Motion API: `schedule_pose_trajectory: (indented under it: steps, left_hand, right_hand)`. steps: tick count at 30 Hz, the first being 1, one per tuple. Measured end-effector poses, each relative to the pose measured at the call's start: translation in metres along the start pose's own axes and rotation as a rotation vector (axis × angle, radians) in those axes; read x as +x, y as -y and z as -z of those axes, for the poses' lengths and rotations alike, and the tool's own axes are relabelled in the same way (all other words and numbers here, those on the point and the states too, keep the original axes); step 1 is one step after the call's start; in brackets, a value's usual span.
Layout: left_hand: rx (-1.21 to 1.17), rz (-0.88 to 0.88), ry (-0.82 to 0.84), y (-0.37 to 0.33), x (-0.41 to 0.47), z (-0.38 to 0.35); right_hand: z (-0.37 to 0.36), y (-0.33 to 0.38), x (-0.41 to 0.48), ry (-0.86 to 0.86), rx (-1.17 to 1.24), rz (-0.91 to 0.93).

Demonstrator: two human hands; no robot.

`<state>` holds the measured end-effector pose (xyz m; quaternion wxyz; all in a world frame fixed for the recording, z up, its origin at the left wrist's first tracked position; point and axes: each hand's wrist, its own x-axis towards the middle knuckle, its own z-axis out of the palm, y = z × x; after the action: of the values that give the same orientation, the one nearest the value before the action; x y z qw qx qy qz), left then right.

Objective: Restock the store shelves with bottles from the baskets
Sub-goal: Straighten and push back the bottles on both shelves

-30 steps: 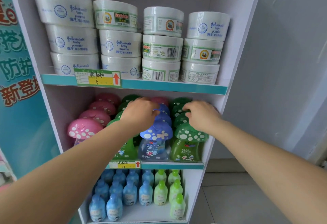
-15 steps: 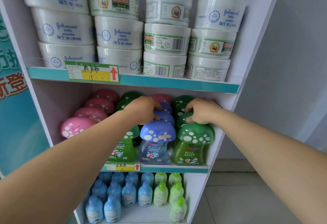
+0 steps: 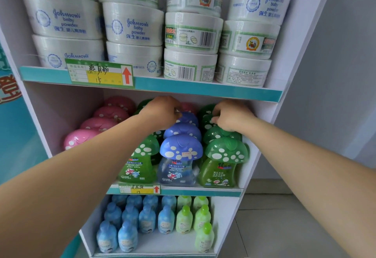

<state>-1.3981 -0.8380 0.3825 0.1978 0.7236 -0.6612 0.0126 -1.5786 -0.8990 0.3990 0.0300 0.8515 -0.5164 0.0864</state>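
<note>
Both hands reach into the middle shelf. The right hand curls its fingers round the cap of a green mushroom-capped bottle deep in the right row, at 1 o'clock from the front blue bottle. The left hand lies over the blue row's rear caps, at 11 o'clock from that front bottle, fingers bent; whether it grips one cannot be told.

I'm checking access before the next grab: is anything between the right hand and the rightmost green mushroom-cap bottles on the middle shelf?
Nothing visible does. The right hand curls its fingers on a green mushroom-cap bottle behind the front bottle, below the upper shelf edge.
</note>
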Motion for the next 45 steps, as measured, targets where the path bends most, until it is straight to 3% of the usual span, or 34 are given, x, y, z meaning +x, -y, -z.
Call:
schedule_pose_trajectory:
  steps: [8,20,24,26,32,45]
  left_hand:
    - [0.225,0.008,0.095,0.011,0.027,-0.016]
    - [0.057,-0.086,0.164,0.024,0.044,-0.01]
    - [-0.072,-0.042,-0.021,0.024,0.054,-0.01]
    - [0.004,-0.044,-0.091,0.024,0.058,-0.014]
    - [0.038,0.004,0.07,0.027,0.073,-0.025]
    - [0.087,-0.077,-0.027,0.034,0.079,-0.032]
  right_hand:
    - [-0.015,0.0,0.025,0.048,0.069,-0.061]
    - [-0.018,-0.002,0.043,0.05,-0.044,-0.082]
    - [-0.024,-0.002,0.055,-0.042,0.038,-0.106]
    - [-0.029,-0.003,0.061,-0.103,0.074,-0.126]
    - [-0.036,-0.008,0.079,-0.067,0.093,-0.123]
    - [-0.054,-0.013,0.101,-0.182,0.102,-0.148]
